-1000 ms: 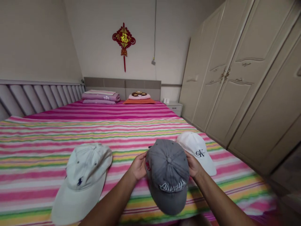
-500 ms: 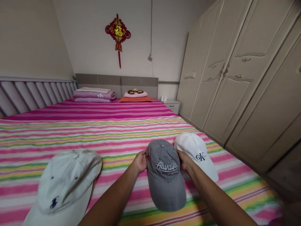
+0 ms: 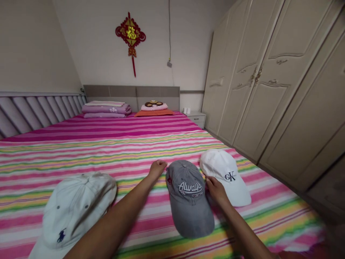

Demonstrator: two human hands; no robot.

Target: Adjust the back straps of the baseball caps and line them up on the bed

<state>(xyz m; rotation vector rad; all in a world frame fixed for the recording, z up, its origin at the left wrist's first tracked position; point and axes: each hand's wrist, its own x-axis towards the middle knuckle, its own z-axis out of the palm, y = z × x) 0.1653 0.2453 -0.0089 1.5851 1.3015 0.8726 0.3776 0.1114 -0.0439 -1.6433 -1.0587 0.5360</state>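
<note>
A grey baseball cap with white "Always" lettering lies on the striped bedspread, its brim towards me. My left hand is just left of the cap's back edge, fingers curled in and nothing visible in them. On the cap's other side is my right hand, fingers drawn together in the narrow gap beside a white cap with dark "CK" letters. Whether its fingertips touch either cap is hard to make out. A pale cap with a dark horse-rider emblem lies at left, partly behind my left forearm.
Folded purple bedding and a pink folded item on an orange one lie by the headboard. A wardrobe stands along the right, a nightstand beyond the bed. A padded rail runs along the left.
Both hands have let go of the grey cap. My left hand has moved up and away from its side; my right has shifted slightly right. The caps lie nearly as before.
</note>
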